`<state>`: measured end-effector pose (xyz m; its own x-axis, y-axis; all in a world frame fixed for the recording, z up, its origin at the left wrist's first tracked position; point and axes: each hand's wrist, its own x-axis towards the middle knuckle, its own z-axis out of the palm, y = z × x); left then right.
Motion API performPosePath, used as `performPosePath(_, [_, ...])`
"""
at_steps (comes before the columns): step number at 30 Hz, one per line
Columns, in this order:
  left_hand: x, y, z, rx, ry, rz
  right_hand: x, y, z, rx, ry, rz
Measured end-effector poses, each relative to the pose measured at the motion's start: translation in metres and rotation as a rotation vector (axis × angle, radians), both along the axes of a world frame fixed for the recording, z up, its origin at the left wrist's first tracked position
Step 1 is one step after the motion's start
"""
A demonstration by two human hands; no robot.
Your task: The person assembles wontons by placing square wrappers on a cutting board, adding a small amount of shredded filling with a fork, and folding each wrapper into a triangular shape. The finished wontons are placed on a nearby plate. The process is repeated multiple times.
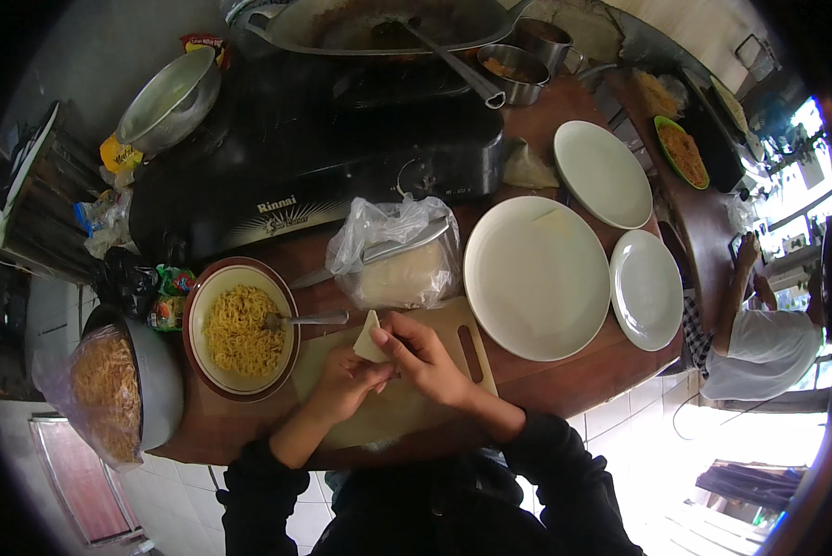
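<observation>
My left hand [346, 385] and my right hand [423, 363] meet above a pale cutting board [351, 431], fingers pinched on a small, pale folded dough wrapper [371, 339] with a pointed top. Just beyond them, a clear plastic bag [355, 222] holds a pale stack of sheets [402, 281], with a knife [406, 239] lying on it. To the left, a brown-rimmed bowl [292, 347] contains yellow noodles [240, 326] and a spoon [316, 318]. A large white plate [536, 301] at right bears one small pale piece [552, 221] near its far edge.
Two more white plates, one round [604, 176] and one oval [647, 292], lie farther right. A black stove [342, 167] carries a large wok [379, 46]. At left stands a pot [161, 398] with bagged food. Another person [759, 352] works at the far right.
</observation>
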<state>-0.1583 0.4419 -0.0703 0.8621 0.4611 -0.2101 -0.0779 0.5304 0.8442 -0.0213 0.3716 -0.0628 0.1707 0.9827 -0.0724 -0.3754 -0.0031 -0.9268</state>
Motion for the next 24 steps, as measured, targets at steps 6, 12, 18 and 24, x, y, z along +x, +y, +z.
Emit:
performPosePath(6, [0.0015, -0.0022, -0.0056, -0.055, -0.007, 0.018, -0.0019, -0.0001, -0.0011, 0.038, -0.050, -0.038])
performPosePath(12, [0.0004, -0.0022, -0.0073, -0.115, -0.014, 0.042, 0.0007, 0.0000, -0.0011, 0.024, -0.123, -0.029])
performPosePath(18, [-0.0011, -0.0011, -0.0085, -0.126, -0.032, 0.041, 0.0001, 0.0011, -0.0002, 0.031, -0.110, -0.036])
performPosePath(24, [0.0012, -0.0004, -0.0035, -0.111, 0.006, 0.004, -0.0002, 0.0027, 0.0016, 0.007, -0.049, -0.028])
